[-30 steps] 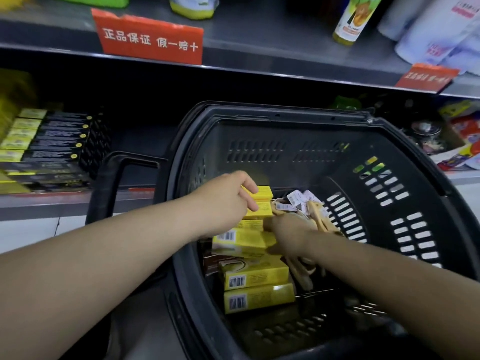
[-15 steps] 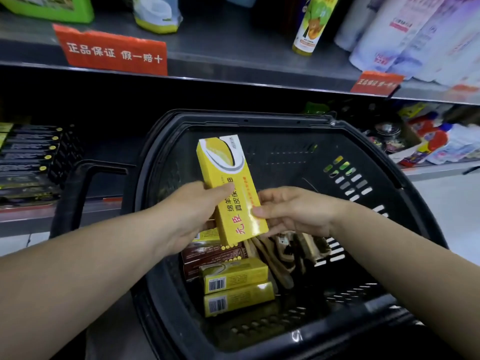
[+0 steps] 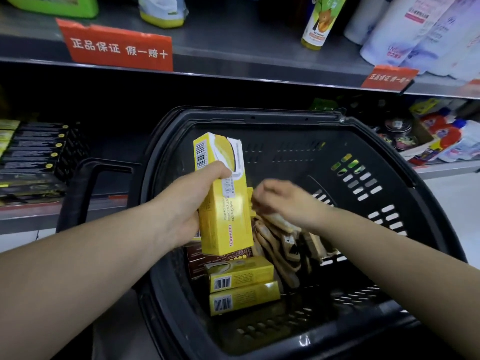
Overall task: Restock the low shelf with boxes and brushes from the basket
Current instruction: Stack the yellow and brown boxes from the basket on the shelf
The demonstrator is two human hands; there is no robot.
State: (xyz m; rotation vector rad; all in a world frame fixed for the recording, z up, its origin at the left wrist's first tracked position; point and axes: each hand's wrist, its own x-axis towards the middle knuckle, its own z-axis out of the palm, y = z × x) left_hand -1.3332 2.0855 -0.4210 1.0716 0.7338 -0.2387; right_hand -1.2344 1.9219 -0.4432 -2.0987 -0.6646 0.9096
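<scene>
Head view. Left hand (image 3: 193, 203) clamped around a tall yellow box (image 3: 226, 203), box upright and a little tilted, lifted above the black basket (image 3: 405, 203), barcode on the upper narrow side. Right hand (image 3: 283, 201) blurred, lowered over the wooden brushes (image 3: 280, 242) inside the basket, fingers curled downward; cannot tell whether closed on a brush or only touching.

In the basket bottom, two more yellow boxes (image 3: 241, 278) lying flat, one just beside the other, barcodes facing the camera. Brown boxes (image 3: 197, 261) partly hidden under and behind these. Brushes in a loose pile just right of the boxes, touching them.

Behind the basket, the low shelf (image 3: 31, 211) at the left, with a stack of dark flat boxes (image 3: 33, 157) on it. Above, an upper shelf (image 3: 233, 48) with red label cards (image 3: 117, 46) on its edge and several bottles (image 3: 315, 22) standing there. At the far right, more coloured packages (image 3: 446, 141) on the low level.
</scene>
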